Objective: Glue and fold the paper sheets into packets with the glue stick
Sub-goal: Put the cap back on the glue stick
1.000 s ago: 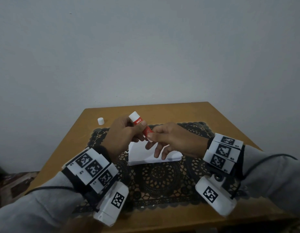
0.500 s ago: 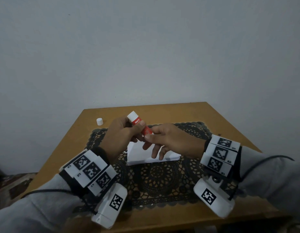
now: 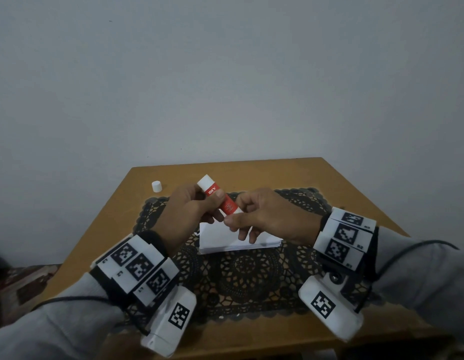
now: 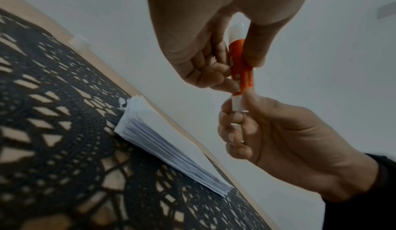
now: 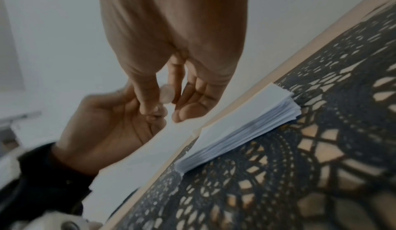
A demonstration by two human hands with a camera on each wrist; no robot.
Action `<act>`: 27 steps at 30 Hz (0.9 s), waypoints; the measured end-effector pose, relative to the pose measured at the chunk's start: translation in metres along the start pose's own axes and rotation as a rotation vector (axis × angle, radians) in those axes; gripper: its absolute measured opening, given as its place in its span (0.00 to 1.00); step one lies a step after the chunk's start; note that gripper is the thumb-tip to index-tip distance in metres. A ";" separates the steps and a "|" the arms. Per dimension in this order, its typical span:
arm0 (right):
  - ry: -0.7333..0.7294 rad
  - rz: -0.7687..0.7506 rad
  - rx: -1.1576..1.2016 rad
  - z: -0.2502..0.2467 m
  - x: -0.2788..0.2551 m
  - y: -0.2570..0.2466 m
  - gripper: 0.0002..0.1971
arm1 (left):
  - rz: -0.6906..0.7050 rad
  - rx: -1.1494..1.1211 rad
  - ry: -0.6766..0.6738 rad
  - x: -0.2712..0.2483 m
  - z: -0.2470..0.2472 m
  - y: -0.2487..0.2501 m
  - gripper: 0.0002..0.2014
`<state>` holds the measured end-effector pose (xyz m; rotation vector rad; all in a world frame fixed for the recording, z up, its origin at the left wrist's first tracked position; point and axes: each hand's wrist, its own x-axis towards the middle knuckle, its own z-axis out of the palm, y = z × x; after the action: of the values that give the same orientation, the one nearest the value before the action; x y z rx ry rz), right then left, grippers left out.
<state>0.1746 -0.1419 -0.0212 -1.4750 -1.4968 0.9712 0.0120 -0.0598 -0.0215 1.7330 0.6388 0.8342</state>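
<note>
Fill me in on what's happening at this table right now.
A person holds a red glue stick in the air with both hands: the left hand grips the barrel, the right hand pinches its lower white end. Below them a stack of white paper sheets lies on a dark lace mat. A small white cap stands apart on the wooden table. No sheet looks folded yet.

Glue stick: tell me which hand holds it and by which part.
Both. The left hand grips the glue stick round its red barrel; the right hand pinches its lower white end between thumb and fingers.
</note>
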 end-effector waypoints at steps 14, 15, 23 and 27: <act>0.131 -0.029 0.050 0.005 0.013 0.004 0.10 | -0.038 0.542 -0.175 0.029 -0.039 0.006 0.25; 0.145 -0.024 0.040 0.003 0.014 0.006 0.10 | -0.049 0.699 -0.166 0.037 -0.050 0.006 0.25; 0.154 -0.081 -0.011 -0.007 0.029 0.010 0.06 | -0.241 1.389 -0.141 0.118 -0.112 -0.034 0.24; 0.138 -0.096 -0.042 -0.005 0.032 0.014 0.04 | -0.372 1.518 -0.298 0.145 -0.117 -0.063 0.26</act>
<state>0.1843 -0.1101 -0.0315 -1.4559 -1.4813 0.7697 0.0069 0.1368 -0.0261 2.7878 1.5235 -0.3950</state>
